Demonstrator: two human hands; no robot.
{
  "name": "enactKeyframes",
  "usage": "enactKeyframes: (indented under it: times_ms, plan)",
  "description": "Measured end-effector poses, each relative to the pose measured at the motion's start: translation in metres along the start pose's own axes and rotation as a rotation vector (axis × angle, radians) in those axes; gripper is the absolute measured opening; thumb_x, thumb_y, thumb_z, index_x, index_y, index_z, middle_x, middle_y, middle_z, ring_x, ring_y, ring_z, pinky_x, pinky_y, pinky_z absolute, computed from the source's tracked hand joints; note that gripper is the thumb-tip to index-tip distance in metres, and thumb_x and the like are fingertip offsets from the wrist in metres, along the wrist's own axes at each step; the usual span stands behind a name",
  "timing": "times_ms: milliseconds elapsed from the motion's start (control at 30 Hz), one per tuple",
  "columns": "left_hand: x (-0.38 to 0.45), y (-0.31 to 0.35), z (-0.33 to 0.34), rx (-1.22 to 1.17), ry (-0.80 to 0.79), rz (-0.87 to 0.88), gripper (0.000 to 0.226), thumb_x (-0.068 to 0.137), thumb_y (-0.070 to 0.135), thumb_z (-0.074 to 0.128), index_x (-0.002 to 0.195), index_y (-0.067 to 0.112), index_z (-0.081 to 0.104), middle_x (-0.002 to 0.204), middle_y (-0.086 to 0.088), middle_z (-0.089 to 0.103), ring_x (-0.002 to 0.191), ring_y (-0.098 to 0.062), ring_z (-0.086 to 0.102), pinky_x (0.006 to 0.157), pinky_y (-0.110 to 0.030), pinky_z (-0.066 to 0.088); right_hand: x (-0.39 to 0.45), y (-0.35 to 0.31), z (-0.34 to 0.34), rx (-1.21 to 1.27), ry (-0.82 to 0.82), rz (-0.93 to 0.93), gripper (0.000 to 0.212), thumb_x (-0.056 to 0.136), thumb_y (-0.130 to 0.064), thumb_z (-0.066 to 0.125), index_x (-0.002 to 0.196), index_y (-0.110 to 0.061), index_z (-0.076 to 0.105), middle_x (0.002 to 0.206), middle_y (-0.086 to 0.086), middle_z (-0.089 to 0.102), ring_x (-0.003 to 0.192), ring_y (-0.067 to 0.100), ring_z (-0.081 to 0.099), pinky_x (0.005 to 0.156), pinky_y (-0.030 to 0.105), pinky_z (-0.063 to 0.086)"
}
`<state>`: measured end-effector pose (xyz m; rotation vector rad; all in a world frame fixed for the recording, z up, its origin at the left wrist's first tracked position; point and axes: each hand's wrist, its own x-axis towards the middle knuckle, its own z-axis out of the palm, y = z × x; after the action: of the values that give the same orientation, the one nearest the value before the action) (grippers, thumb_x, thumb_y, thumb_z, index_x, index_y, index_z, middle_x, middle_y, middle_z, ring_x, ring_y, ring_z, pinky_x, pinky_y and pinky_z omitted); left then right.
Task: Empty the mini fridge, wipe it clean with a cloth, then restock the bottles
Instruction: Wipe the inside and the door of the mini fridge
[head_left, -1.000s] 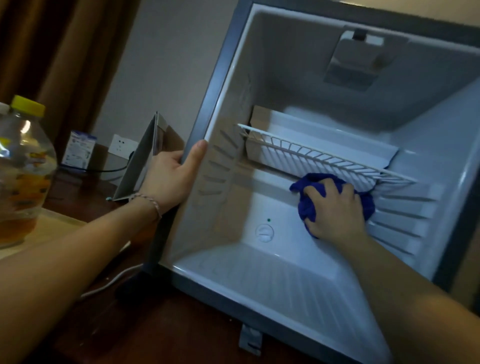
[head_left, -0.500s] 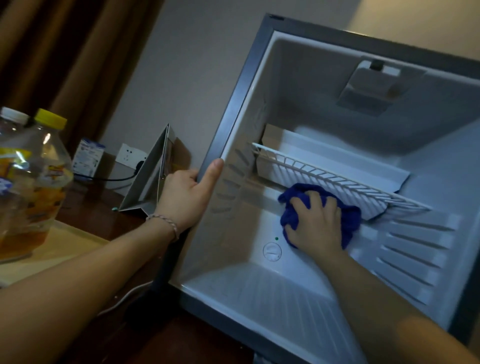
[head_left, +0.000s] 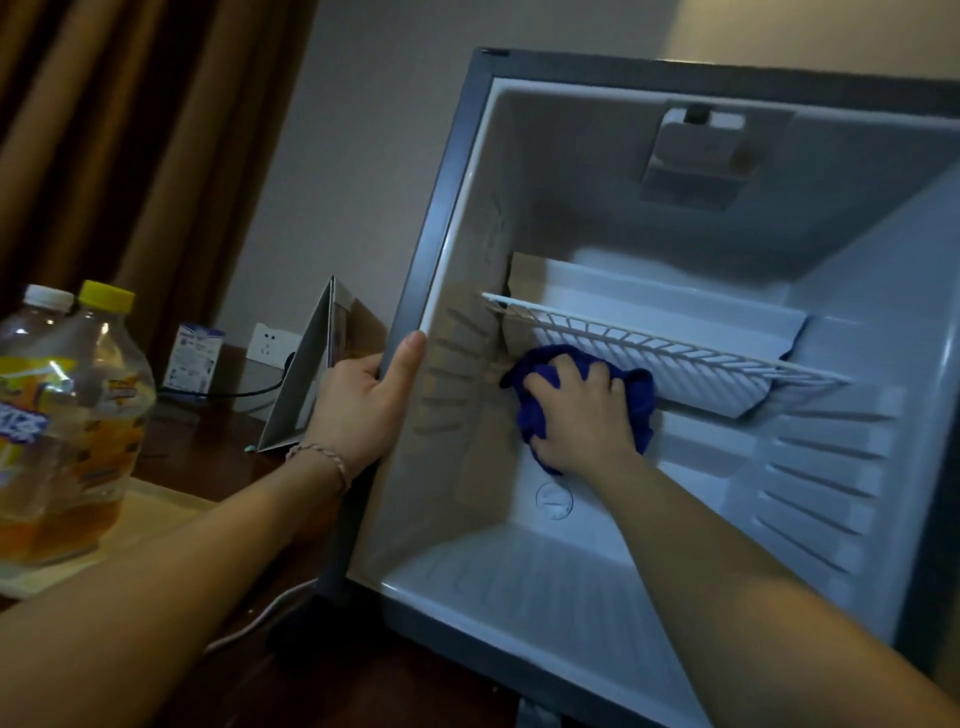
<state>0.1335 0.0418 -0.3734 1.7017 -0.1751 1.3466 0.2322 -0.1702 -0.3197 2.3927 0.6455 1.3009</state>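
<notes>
The mini fridge (head_left: 447, 218) stands open with its white inside bare of bottles. A white wire shelf (head_left: 670, 343) spans its back half. My right hand (head_left: 582, 421) holds a bunched blue cloth (head_left: 641, 402) against the back wall, just under the shelf and close to the left wall. My left hand (head_left: 363, 405) grips the fridge's left front edge, thumb on the rim. Two bottles of amber drink stand at the far left: one with a yellow cap (head_left: 98, 415) and one with a white cap (head_left: 36, 332) behind it.
The bottles stand on a pale tray (head_left: 150, 509) on a dark wooden table (head_left: 208, 436). A folded card stand (head_left: 306, 384), a small box (head_left: 195, 358) and a wall socket (head_left: 270, 343) with a cable lie left of the fridge. Brown curtains hang behind.
My right hand has slid the blue cloth leftward along the back wall, from the right side under the shelf toward the left wall. My left hand keeps its hold on the fridge edge.
</notes>
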Motion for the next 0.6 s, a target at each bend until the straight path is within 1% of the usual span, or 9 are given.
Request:
enactKeyframes:
  times_ms: [67, 167, 267, 333, 400, 467, 500, 567, 600]
  plan:
    - [0.0, 0.002, -0.001, -0.015, -0.016, -0.023, 0.082, 0.09, 0.066, 0.041, 0.072, -0.012, 0.059, 0.06, -0.02, 0.059, 0.05, -0.024, 0.052, 0.052, -0.029, 0.041, -0.021, 0.021, 0.007, -0.025, -0.007, 0.066, 0.06, 0.08, -0.044, 0.069, 0.131, -0.029, 0.042, 0.14, 0.011, 0.036, 0.111, 0.042, 0.041, 0.089, 0.05, 0.042]
    - [0.0, 0.007, 0.0, -0.028, -0.022, -0.025, 0.076, 0.09, 0.065, 0.041, 0.068, -0.005, 0.059, 0.056, -0.01, 0.056, 0.047, -0.013, 0.051, 0.049, -0.023, 0.04, -0.055, 0.059, 0.022, -0.045, 0.058, 0.234, 0.067, 0.067, -0.039, 0.081, 0.126, -0.026, 0.052, 0.132, 0.013, 0.043, 0.103, 0.042, 0.043, 0.081, 0.05, 0.044]
    - [0.0, 0.005, -0.003, -0.029, -0.03, -0.033, 0.076, 0.088, 0.067, 0.041, 0.069, -0.004, 0.059, 0.057, -0.013, 0.057, 0.047, -0.011, 0.051, 0.046, -0.018, 0.041, -0.067, 0.062, 0.023, -0.006, 0.04, 0.403, 0.061, 0.076, -0.037, 0.077, 0.128, -0.027, 0.048, 0.136, 0.012, 0.039, 0.111, 0.044, 0.04, 0.087, 0.05, 0.043]
    - [-0.001, 0.005, -0.002, -0.028, -0.023, -0.027, 0.08, 0.087, 0.067, 0.041, 0.072, -0.008, 0.061, 0.062, -0.019, 0.062, 0.049, -0.018, 0.054, 0.048, -0.02, 0.042, -0.06, 0.047, 0.015, 0.082, 0.059, 0.509, 0.051, 0.08, -0.037, 0.073, 0.124, -0.022, 0.05, 0.133, 0.014, 0.039, 0.111, 0.044, 0.039, 0.089, 0.048, 0.042]
    - [-0.002, 0.006, -0.001, -0.015, 0.002, -0.018, 0.084, 0.087, 0.068, 0.041, 0.076, -0.013, 0.062, 0.064, -0.021, 0.062, 0.052, -0.021, 0.053, 0.05, -0.023, 0.041, -0.049, 0.029, 0.002, 0.246, 0.075, 0.561, 0.049, 0.082, -0.038, 0.07, 0.125, -0.022, 0.053, 0.136, 0.014, 0.041, 0.113, 0.044, 0.039, 0.091, 0.048, 0.04]
    - [-0.003, 0.007, -0.001, -0.001, 0.026, -0.015, 0.083, 0.087, 0.067, 0.041, 0.069, -0.012, 0.058, 0.056, -0.014, 0.055, 0.046, -0.01, 0.046, 0.048, -0.022, 0.037, -0.04, 0.008, -0.008, 0.482, 0.098, 0.499, 0.053, 0.078, -0.04, 0.07, 0.127, -0.028, 0.056, 0.137, 0.01, 0.045, 0.116, 0.043, 0.042, 0.094, 0.044, 0.041]
    - [-0.003, 0.007, -0.001, 0.004, 0.03, -0.019, 0.079, 0.088, 0.067, 0.041, 0.064, -0.007, 0.056, 0.053, -0.008, 0.051, 0.043, -0.005, 0.043, 0.046, -0.022, 0.036, -0.038, -0.004, -0.013, 0.639, 0.132, 0.455, 0.054, 0.072, -0.042, 0.071, 0.124, -0.032, 0.059, 0.131, 0.007, 0.051, 0.115, 0.039, 0.047, 0.093, 0.04, 0.042]
    - [-0.003, 0.009, 0.0, 0.009, 0.03, -0.023, 0.065, 0.092, 0.063, 0.043, 0.057, 0.008, 0.051, 0.046, 0.004, 0.044, 0.039, -0.003, 0.04, 0.043, -0.015, 0.033, -0.041, -0.034, -0.022, 1.001, 0.222, 0.361, 0.055, 0.061, -0.04, 0.071, 0.115, -0.033, 0.066, 0.114, 0.0, 0.06, 0.105, 0.024, 0.058, 0.089, 0.021, 0.045]
    - [-0.003, 0.01, 0.0, 0.015, 0.029, -0.027, 0.061, 0.094, 0.06, 0.044, 0.056, 0.012, 0.049, 0.043, 0.007, 0.042, 0.038, -0.002, 0.04, 0.042, -0.013, 0.033, -0.046, -0.049, -0.026, 1.156, 0.237, 0.311, 0.053, 0.059, -0.036, 0.073, 0.112, -0.035, 0.068, 0.109, -0.003, 0.062, 0.1, 0.015, 0.06, 0.086, 0.01, 0.042]
